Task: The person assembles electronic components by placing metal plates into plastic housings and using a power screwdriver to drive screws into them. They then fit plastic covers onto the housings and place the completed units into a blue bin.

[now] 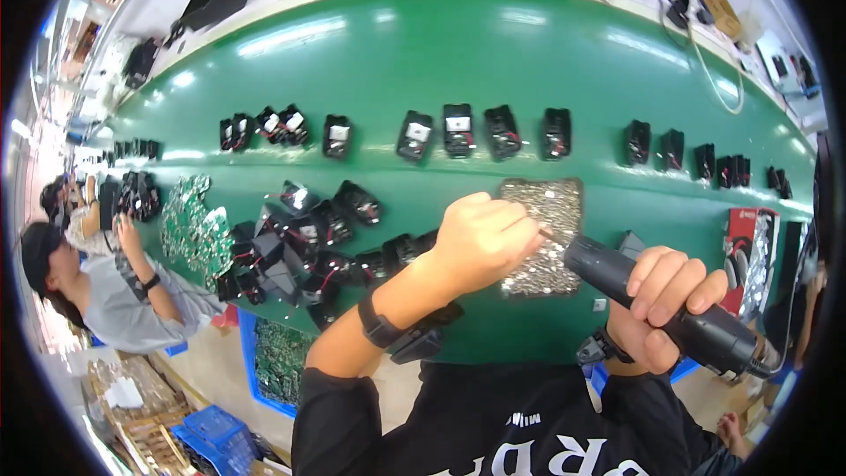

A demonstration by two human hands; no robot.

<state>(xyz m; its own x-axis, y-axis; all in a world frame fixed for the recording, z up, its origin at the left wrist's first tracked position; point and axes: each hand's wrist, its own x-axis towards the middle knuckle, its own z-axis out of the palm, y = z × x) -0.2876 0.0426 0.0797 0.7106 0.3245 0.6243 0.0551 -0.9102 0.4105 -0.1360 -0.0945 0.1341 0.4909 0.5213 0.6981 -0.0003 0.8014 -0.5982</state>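
White-lettered shirt [529, 397] fronts the bench's [397, 62] near edge. Beyond, a case [457, 143] bears an unreadable white label. The left hand [485, 242], closed, any contents hidden, is over metal parts [539, 275] toward that edge; the right hand [659, 293] grips a screwdriver [606, 270]. Rightmost, a printed red box [740, 227].

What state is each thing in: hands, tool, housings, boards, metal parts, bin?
Left hand: fingers curled closed; anything held is hidden.
Right hand: wrapped around the power tool.
Black power tool: held aslant, tip toward left hand; on or off unclear.
Row of black housings: spaced out, wires showing.
Heaped black housings: jumbled.
Green circuit boards: loose pile.
Small metal parts: spread out.
Blue bin: holding boards.
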